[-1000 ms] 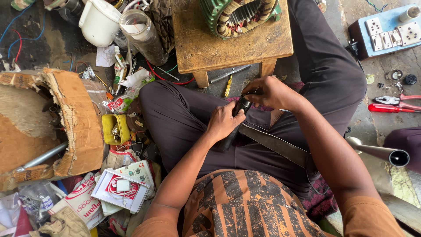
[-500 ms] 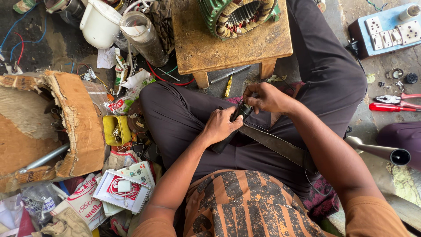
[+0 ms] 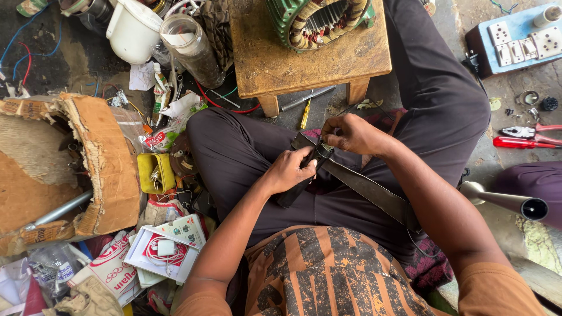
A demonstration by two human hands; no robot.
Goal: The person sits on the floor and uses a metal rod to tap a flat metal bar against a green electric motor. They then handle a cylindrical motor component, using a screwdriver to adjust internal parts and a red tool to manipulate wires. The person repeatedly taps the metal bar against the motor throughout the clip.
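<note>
A wooden stool (image 3: 281, 64) stood close ahead of the hands; clutter and a torn cardboard box (image 3: 88, 164) crowded the left; bare floor (image 3: 503, 88) lay right.

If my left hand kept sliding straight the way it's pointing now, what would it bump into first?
Most likely the right hand: the left hand grips a dark tool aimed up and right toward it. Past that comes the wooden stool, though depth is hard to judge.

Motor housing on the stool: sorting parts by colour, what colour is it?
Green, best seen in the head view: the motor housing sits on the wooden stool.

Orange black-striped shirt (image 3: 328, 275), short orange sleeves, dark trousers (image 3: 246, 146)
</note>
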